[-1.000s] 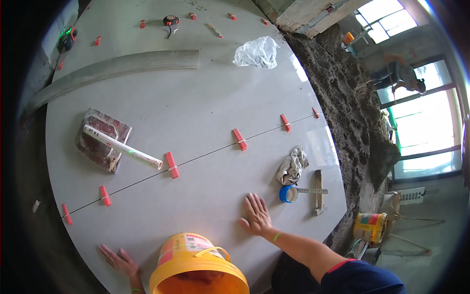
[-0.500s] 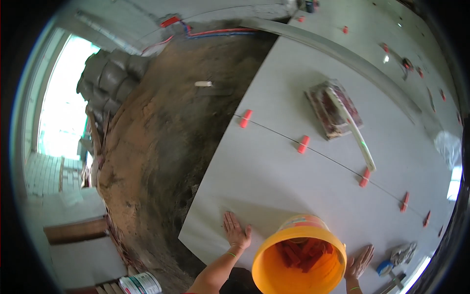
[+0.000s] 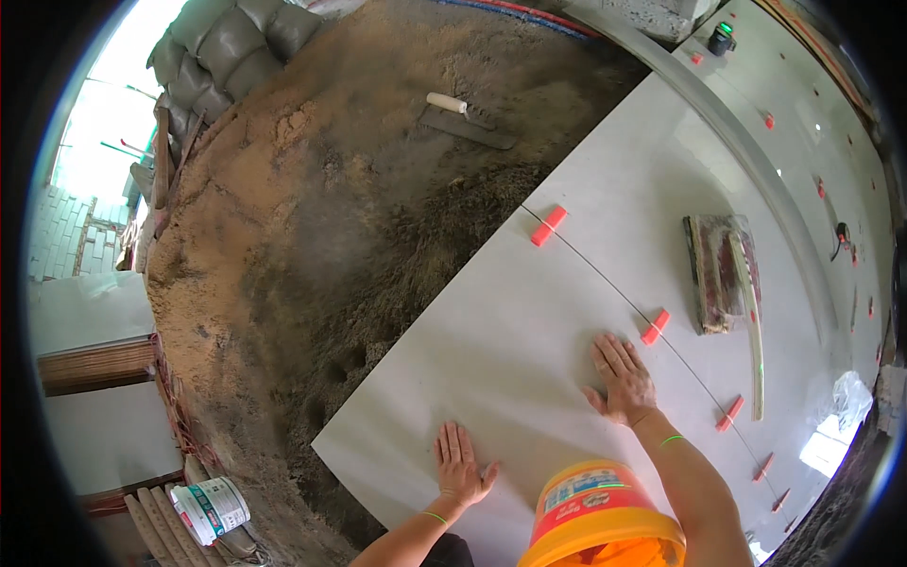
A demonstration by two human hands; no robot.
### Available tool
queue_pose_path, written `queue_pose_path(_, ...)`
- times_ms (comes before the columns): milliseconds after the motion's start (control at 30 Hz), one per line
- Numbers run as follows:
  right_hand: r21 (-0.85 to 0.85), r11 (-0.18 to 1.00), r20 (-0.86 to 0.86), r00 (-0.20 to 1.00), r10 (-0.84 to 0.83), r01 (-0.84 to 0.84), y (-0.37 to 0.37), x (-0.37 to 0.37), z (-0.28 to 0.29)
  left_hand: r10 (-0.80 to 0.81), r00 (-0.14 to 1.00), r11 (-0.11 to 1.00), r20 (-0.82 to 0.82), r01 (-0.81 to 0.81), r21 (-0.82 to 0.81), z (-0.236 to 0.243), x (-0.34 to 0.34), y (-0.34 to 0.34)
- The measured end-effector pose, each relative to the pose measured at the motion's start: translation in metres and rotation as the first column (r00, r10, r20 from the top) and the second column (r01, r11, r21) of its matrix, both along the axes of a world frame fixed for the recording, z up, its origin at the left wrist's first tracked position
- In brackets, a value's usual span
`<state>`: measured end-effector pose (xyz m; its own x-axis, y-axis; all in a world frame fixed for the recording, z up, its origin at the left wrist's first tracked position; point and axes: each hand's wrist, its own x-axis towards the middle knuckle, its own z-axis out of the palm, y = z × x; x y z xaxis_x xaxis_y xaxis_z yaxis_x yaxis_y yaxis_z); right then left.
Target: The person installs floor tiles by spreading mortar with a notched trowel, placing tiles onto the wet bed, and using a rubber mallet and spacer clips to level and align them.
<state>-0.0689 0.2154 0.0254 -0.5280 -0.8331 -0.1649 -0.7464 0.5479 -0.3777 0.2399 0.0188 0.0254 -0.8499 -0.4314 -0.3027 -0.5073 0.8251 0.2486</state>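
My left hand (image 3: 460, 472) lies flat on a large pale floor tile (image 3: 453, 369), fingers stretched out, near the tile's left corner. On the same tile, farther right, my right hand (image 3: 624, 380) is also pressed flat with its fingers out, close to the joint line. Neither hand holds anything. A yellow bucket (image 3: 605, 510) stands between my forearms at the lower edge; orange pieces show inside its mouth. Red tile-levelling wedges sit along the joint, one (image 3: 655, 327) just beyond my right hand and another (image 3: 548, 227) at the joint's far end.
A rubber tile mallet (image 3: 723, 274) with a pale handle lies beyond the joint. On the sandy mortar bed (image 3: 312, 217) rests a notched or flat trowel (image 3: 463, 128). A white pail (image 3: 210, 510) stands lower left; grey sacks (image 3: 227, 47) are piled far left.
My right hand has moved from right of the bucket to farther forward on the tile, near the joint. My left hand stays flat on the tile. The view has shifted.
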Motion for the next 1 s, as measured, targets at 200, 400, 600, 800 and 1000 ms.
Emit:
queue_pose_path(200, 0.033, 0.999, -0.056, 0.998, 0.034, -0.033, 0.0, -0.01, 0.004, 0.018, 0.922, 0.999, -0.387, -0.027, -0.017, -0.007, -0.199, -0.094)
queue_pose_path(400, -0.105, 0.994, -0.103, 0.994, -0.036, 0.025, -0.008, -0.005, 0.0, -0.107, 0.795, 0.99, -0.597, 0.028, -0.141, -0.013, -0.385, -0.15)
queue_pose_path(600, -0.095, 0.995, -0.121, 0.991, -0.052, 0.041, -0.003, -0.008, -0.004, 0.187, 0.852, 0.981, -0.489, -0.133, 0.143, -0.009, -0.423, -0.147)
queue_pose_path(800, -0.11, 0.992, -0.126, 0.989, -0.078, 0.064, -0.002, -0.007, -0.007, 0.288, 0.886, 0.952, -0.364, -0.224, 0.207, -0.002, -0.42, -0.144)
queue_pose_path(1000, -0.121, 0.988, -0.13, 0.986, -0.109, 0.093, -0.003, -0.007, -0.007, 0.157, 0.949, 0.931, -0.272, -0.051, 0.362, -0.003, -0.408, -0.165)
